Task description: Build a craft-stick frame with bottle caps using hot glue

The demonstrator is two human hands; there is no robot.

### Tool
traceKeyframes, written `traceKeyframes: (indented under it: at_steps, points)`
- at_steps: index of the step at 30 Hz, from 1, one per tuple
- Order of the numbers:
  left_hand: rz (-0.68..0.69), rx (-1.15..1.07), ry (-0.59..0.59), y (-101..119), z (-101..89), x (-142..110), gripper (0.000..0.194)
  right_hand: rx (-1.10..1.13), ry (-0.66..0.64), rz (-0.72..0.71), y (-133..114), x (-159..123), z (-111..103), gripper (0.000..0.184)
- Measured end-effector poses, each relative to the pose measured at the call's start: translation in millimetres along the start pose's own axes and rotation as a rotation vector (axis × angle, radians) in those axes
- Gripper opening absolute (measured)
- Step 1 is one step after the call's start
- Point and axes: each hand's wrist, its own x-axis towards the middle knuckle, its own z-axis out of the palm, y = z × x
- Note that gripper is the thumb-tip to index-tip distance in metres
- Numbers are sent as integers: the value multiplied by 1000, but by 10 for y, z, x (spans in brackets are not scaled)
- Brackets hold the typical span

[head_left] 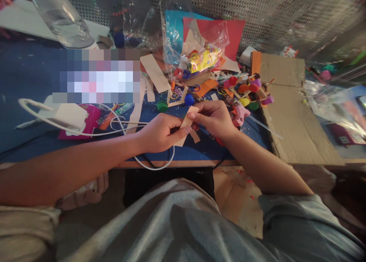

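Between both hands, over the front of the blue table, is a strip of tan card (187,119). My left hand (162,132) pinches its lower part between thumb and fingers. With thumb and fingertips, my right hand (214,117) grips the upper end. Just below the hands lies another small piece of tan card (195,136). A pink glue gun (241,115) rests beside my right wrist. Beyond the hands sit a small frame of wooden sticks (176,103), a green bottle cap (162,106) and a blue bottle cap (189,99).
A white charger (71,117) on a pink power strip (95,111) stands left, its white cable (137,161) looping near my left arm. A water bottle (68,26) is at the back left. Cardboard (291,117) covers the right side. A plastic bag (206,58) lies behind coloured caps and sticks.
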Motion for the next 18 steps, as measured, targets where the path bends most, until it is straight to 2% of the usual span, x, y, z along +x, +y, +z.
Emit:
traceKeyframes:
  at_steps: [5,13,18]
  points:
    - [25,19,16,-3,4,-5,25,-4,-81,13,-9,-12,2,41]
    - [64,40,18,-3,-30,15,31,-66,-51,-47,13,-19,-20,47]
    - [75,28,61,-24,-12,8,24,78,-140,-56,30,-5,-1,37]
